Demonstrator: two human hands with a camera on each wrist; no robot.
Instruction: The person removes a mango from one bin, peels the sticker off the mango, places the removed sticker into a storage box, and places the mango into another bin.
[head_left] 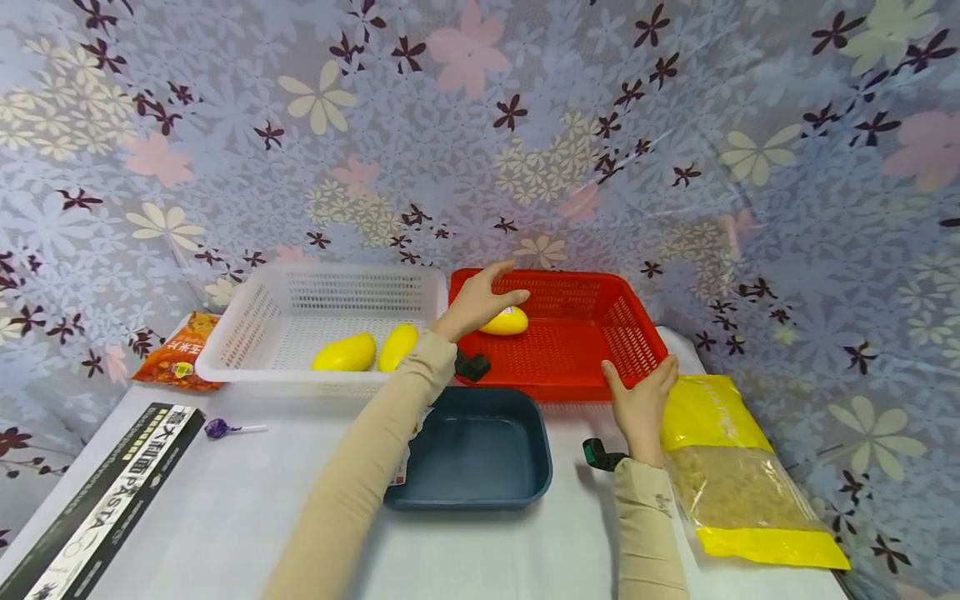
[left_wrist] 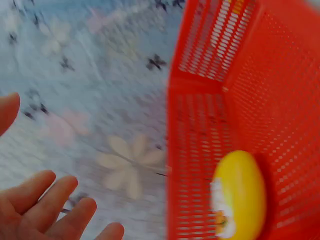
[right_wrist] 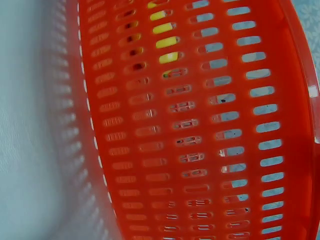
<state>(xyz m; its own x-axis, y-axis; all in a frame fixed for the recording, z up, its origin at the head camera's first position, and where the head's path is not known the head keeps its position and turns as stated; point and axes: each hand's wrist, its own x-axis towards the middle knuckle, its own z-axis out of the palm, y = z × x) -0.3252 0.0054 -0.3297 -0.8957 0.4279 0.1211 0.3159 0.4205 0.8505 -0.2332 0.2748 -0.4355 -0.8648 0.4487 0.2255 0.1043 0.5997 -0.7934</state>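
Observation:
A red basket (head_left: 555,337) with slotted walls stands at the back; a yellow mango (head_left: 506,322) with a white sticker lies in its left part. Over the basket's left side is my left hand (head_left: 480,304), thumb and fingers spread, holding nothing. The left wrist view shows the same relaxed fingers (left_wrist: 55,205) beside the basket's rim, apart from the mango (left_wrist: 242,195). My right hand (head_left: 641,408) is at the basket's front right corner, thumb and fingers apart; whether it touches the wall is unclear. In the right wrist view the basket wall (right_wrist: 200,125) fills the picture and hides the hand.
Left of the red basket stands a white basket (head_left: 322,377) with two mangoes (head_left: 345,353). A dark blue tray (head_left: 480,450) is in front, a white packet partly behind my left sleeve. Around lie a pasta box (head_left: 105,500), lollipop (head_left: 217,428), orange snack bag (head_left: 180,354) and yellow bag (head_left: 742,475).

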